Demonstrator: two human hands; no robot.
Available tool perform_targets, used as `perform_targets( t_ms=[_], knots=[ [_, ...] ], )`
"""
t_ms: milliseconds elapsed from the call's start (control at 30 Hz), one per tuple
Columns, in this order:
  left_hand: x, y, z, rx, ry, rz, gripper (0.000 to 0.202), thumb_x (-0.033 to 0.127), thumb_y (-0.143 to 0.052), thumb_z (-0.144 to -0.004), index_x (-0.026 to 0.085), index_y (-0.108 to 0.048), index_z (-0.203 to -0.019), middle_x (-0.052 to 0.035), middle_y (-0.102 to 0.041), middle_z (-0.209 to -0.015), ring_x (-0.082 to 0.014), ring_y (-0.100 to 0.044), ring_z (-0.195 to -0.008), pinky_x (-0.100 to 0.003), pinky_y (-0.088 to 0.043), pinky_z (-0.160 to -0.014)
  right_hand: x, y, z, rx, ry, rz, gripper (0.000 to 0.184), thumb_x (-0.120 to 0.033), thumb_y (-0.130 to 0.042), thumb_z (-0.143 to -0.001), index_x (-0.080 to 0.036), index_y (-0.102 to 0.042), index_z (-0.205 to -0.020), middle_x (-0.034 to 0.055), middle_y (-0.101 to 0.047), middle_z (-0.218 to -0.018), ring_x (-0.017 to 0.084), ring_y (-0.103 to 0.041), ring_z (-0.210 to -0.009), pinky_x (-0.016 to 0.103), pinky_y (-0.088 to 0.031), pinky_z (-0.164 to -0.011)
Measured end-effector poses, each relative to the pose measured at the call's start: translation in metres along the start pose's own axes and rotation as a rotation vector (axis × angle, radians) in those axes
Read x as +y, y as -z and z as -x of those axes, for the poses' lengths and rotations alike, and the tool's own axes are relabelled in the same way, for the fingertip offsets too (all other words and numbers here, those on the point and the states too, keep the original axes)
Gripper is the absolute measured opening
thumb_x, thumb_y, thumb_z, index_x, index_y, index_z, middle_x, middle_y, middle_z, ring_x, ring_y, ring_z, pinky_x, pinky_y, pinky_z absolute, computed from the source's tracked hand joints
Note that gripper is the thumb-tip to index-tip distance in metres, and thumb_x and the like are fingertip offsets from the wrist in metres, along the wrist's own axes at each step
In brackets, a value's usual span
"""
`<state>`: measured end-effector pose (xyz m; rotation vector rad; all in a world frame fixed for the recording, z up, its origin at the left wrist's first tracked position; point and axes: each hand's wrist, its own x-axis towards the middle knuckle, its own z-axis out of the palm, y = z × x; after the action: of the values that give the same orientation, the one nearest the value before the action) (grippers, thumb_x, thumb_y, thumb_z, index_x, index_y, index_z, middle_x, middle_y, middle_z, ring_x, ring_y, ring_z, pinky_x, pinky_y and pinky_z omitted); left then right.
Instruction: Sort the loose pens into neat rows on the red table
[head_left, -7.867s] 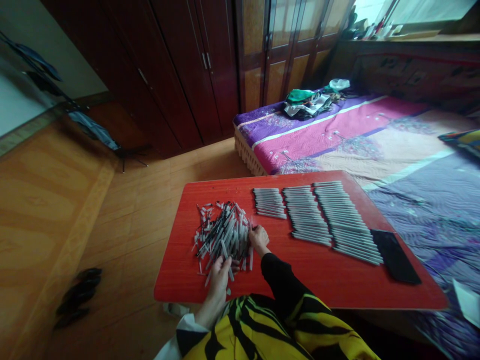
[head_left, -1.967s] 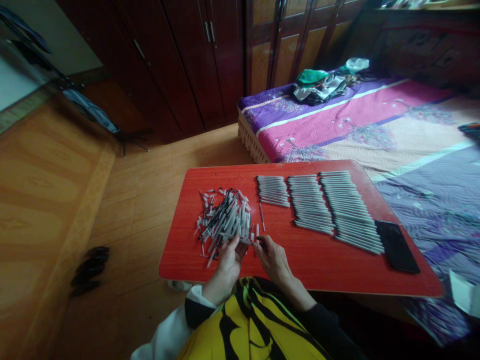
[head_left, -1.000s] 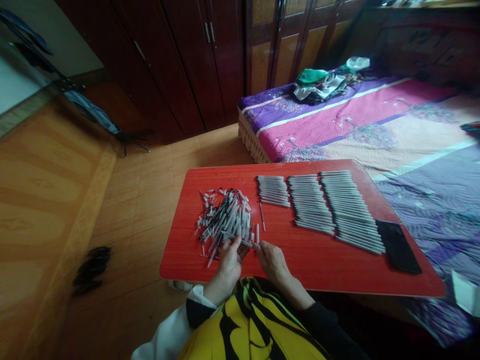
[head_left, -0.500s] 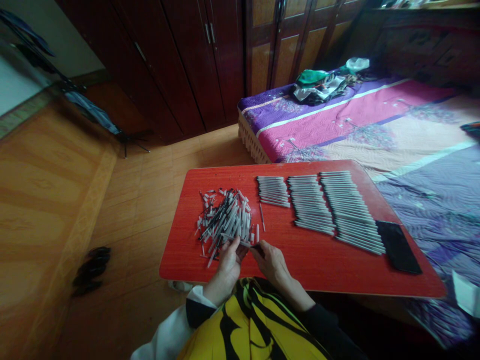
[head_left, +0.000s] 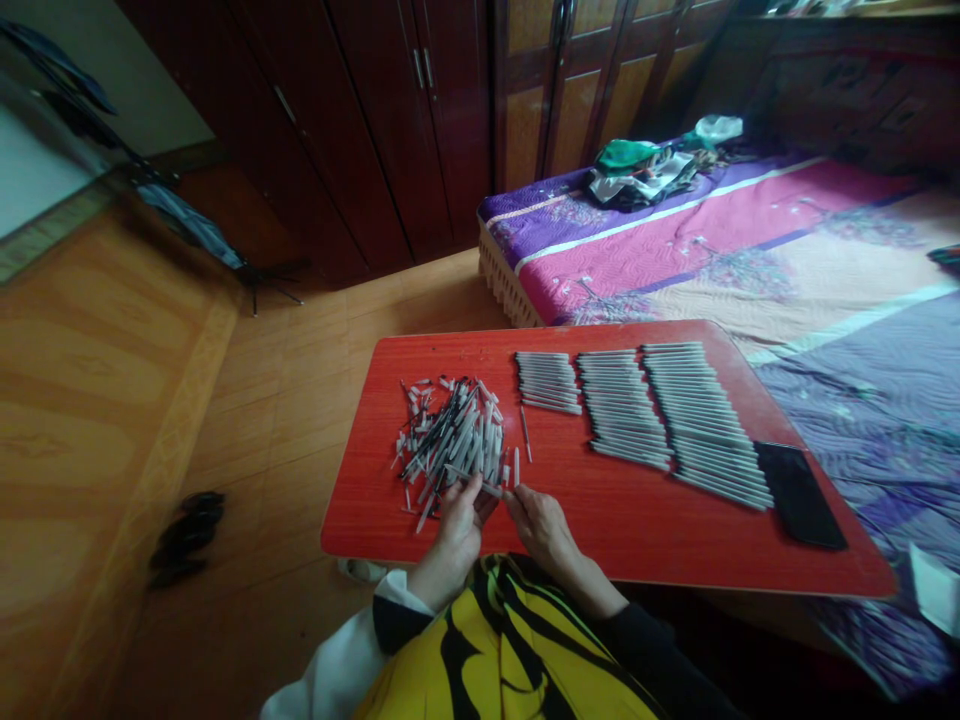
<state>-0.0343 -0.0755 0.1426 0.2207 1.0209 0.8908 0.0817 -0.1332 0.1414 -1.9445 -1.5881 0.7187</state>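
Left hand (head_left: 457, 540): fingers curled, mostly closed, pinching a slim pen (head_left: 472, 481) above the table edge.

Right hand (head_left: 544, 535): half closed, fingertips at the pen's right end; cannot tell whether they grip it or only touch.

Pen position: between the hands, at the near side of the loose heap.

Pen axis: runs roughly across the table, sloping slightly toward the person at its right end; which end is the tip cannot be told.

Loose heap (head_left: 450, 445): black-tipped pens and short white pieces, crossed at all angles, just beyond the left hand. This part is unaligned.

Aligned blocks: three, side by side, at (head_left: 547, 383), (head_left: 622, 410) and (head_left: 701, 420). Pens lie parallel, axes across the table, dark ends to the left. This part is done.

Stray pen (head_left: 526, 434): lies alone between heap and first block, axis pointing away from the person.

Red table (head_left: 600, 555): bears all of these.

Black phone (head_left: 799, 495): lies face up beside the third block.
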Motion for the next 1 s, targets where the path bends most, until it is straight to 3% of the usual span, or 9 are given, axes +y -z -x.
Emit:
perform_targets(
  t_ms=[267,367,500,633,733,800,900,933,1000],
  knots=[
    [0.000,0.000,0.000,-0.003,0.006,-0.003,0.019,0.015,-0.067,-0.069,0.015,-0.056,-0.084,-0.0028,-0.065,-0.075,-0.0135,-0.062,-0.062,-0.027,-0.050,-0.063,-0.001,0.000,0.003,-0.025,-0.017,-0.114,0.036,-0.041,-0.036,-0.089,-0.018,-0.048,-0.063,0.0026,-0.053,-0.055,0.012,-0.047,-0.048,0.024,-0.025,-0.048],
    [0.000,-0.001,0.001,0.011,0.008,-0.026,0.021,0.017,-0.070,-0.066,0.015,-0.055,-0.082,-0.0019,-0.064,-0.071,-0.0135,-0.062,-0.060,-0.027,-0.050,-0.063,-0.002,0.000,0.002,-0.110,-0.104,-0.430,0.041,-0.048,-0.035,-0.087,-0.018,-0.049,-0.063,0.0025,-0.054,-0.054,0.012,-0.050,-0.048,0.023,-0.033,-0.048],
    [0.001,-0.001,0.003,-0.002,0.002,-0.020,0.023,0.018,-0.071,-0.065,0.015,-0.054,-0.079,-0.0017,-0.064,-0.071,-0.0133,-0.062,-0.060,-0.027,-0.050,-0.065,-0.003,-0.003,0.000,-0.309,-0.366,-0.908,0.048,-0.060,-0.042,-0.078,-0.017,-0.049,-0.058,0.0011,-0.053,-0.048,0.012,-0.050,-0.039,0.023,-0.038,-0.041],
    [0.000,0.004,0.002,0.018,-0.003,-0.010,0.021,0.017,-0.070,-0.066,0.016,-0.055,-0.079,-0.0016,-0.064,-0.070,-0.0129,-0.062,-0.060,-0.027,-0.050,-0.066,-0.004,-0.010,0.002,-0.383,-0.493,-1.201,0.042,-0.055,-0.052,-0.073,-0.015,-0.050,-0.060,-0.0004,-0.054,-0.047,0.011,-0.050,-0.036,0.022,-0.037,-0.038],
    [0.001,0.009,0.001,0.027,-0.032,-0.008,0.019,0.017,-0.070,-0.067,0.015,-0.055,-0.079,-0.0011,-0.064,-0.071,-0.0127,-0.062,-0.061,-0.025,-0.050,-0.064,-0.004,-0.017,0.001,-0.490,-0.568,-1.300,0.041,-0.056,-0.052,-0.072,-0.016,-0.049,-0.063,-0.0012,-0.054,-0.048,0.011,-0.051,-0.035,0.022,-0.037,-0.036],
    [0.005,0.012,0.001,0.036,-0.052,-0.001,0.018,0.016,-0.069,-0.068,0.015,-0.056,-0.080,-0.0017,-0.065,-0.074,-0.0129,-0.063,-0.063,-0.025,-0.050,-0.063,0.001,-0.022,-0.005,-0.517,-0.538,-1.203,0.045,-0.060,-0.044,-0.076,-0.016,-0.050,-0.067,0.0008,-0.056,-0.051,0.012,-0.053,-0.037,0.023,-0.039,-0.037],
    [0.014,0.019,-0.001,0.082,-0.065,0.005,0.012,0.015,-0.065,-0.072,0.015,-0.057,-0.081,-0.0026,-0.065,-0.075,-0.0131,-0.064,-0.063,-0.024,-0.051,-0.061,0.021,-0.028,-0.023,-0.348,-0.398,-0.663,0.048,-0.053,-0.029,-0.085,-0.013,-0.056,-0.082,0.0060,-0.064,-0.064,0.015,-0.060,-0.048,0.023,-0.042,-0.042],
    [0.018,0.021,-0.001,0.107,-0.068,0.011,0.010,0.014,-0.064,-0.073,0.015,-0.058,-0.081,-0.0025,-0.065,-0.073,-0.0130,-0.064,-0.062,-0.024,-0.051,-0.060,0.030,-0.029,-0.031,-0.260,-0.366,-0.355,0.045,-0.047,-0.029,-0.087,-0.013,-0.058,-0.083,0.0065,-0.065,-0.067,0.015,-0.061,-0.051,0.023,-0.042,-0.045],
    [0.023,0.026,-0.001,0.149,-0.080,0.033,0.009,0.011,-0.062,-0.075,0.015,-0.058,-0.082,-0.0023,-0.065,-0.071,-0.0126,-0.064,-0.060,-0.023,-0.051,-0.058,0.049,-0.031,-0.045,-0.191,-0.364,-0.171,0.033,-0.037,-0.040,-0.084,-0.012,-0.061,-0.082,0.0108,-0.067,-0.076,0.019,-0.064,-0.067,0.025,-0.043,-0.054]
  ],
)
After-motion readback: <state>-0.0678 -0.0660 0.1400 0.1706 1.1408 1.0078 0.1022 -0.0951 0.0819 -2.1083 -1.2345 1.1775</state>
